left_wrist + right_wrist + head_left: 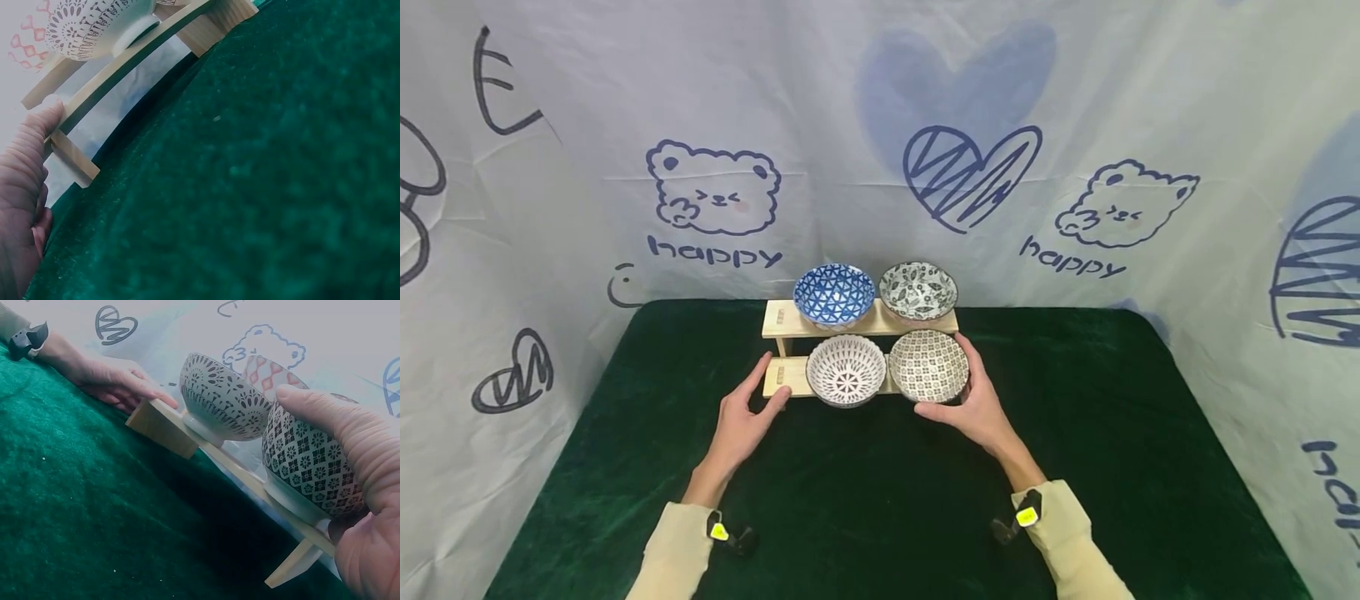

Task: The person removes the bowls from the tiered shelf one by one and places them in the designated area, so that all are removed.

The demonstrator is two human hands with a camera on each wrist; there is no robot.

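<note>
A two-step wooden stand (pixel 786 377) bears two bowls on each step. My left hand (pixel 742 425) grips the left end of its lower step, thumb at the front edge. At the right end of that step, my right hand (pixel 973 408) holds a bowl with a dark flower-grid pattern (pixel 306 462), thumb near its rim and fingers round its right side. This bowl's foot sits at the board in the right wrist view. Left of it stands a white bowl with dark radiating marks (pixel 846 372). Behind are a blue triangle-patterned bowl (pixel 834 295) and a leaf-patterned bowl (pixel 918 291).
Dark green velvet cloth (pixel 865 500) covers the table. Close behind the stand hangs a white backdrop (pixel 842 208) printed with blue hearts and bears. The stand's legs (pixel 75 159) show below the lower step in the left wrist view.
</note>
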